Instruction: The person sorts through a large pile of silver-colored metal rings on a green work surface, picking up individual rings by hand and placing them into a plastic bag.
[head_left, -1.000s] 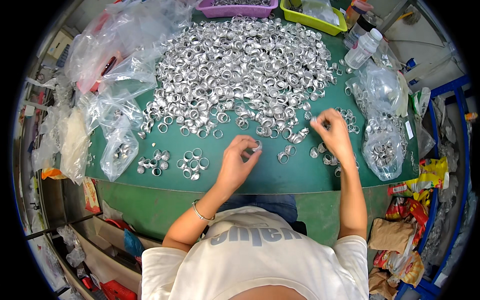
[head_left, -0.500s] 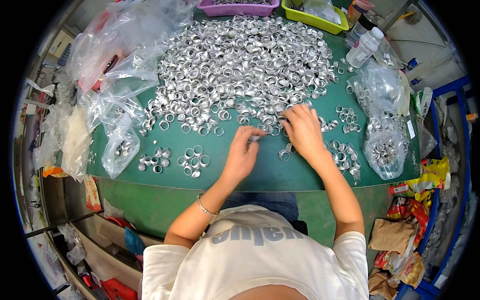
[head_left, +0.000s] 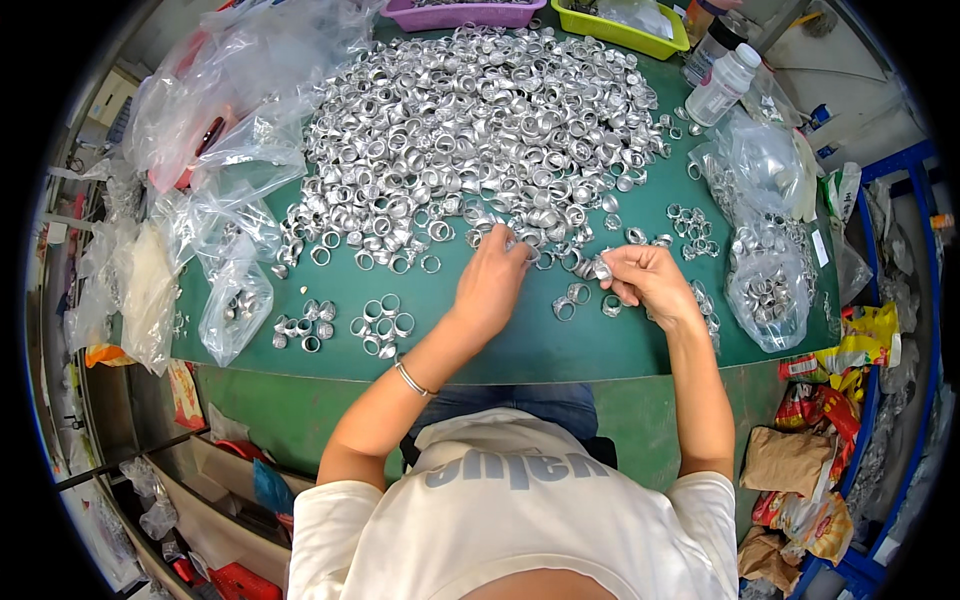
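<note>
A big heap of silver metal rings (head_left: 470, 130) covers the far middle of the green table. At the heap's near edge, my left hand (head_left: 492, 278) has its fingers curled closed around a ring, partly hidden by the fingertips. To the right, my right hand (head_left: 648, 282) pinches a silver ring (head_left: 602, 268) between thumb and fingers. Just below and between the hands lies a small cluster of rings (head_left: 568, 302). A single ring (head_left: 611, 305) rests under the right hand. More small groups are laid out: plain-looking rings (head_left: 382, 325) and wide-topped rings (head_left: 305, 325) on the left, rings (head_left: 692, 230) on the right.
Clear plastic bags (head_left: 240, 120) crowd the table's left side. A bag of rings (head_left: 768, 285) sits at the right, near a white bottle (head_left: 722, 85). Purple (head_left: 462, 16) and yellow-green (head_left: 625, 32) trays stand at the back. Wooden drawers (head_left: 200, 490) flank me below left.
My right hand has drawn back from the heap toward the right and now shows a ring in its pinch. My left hand has reached slightly farther into the heap's edge.
</note>
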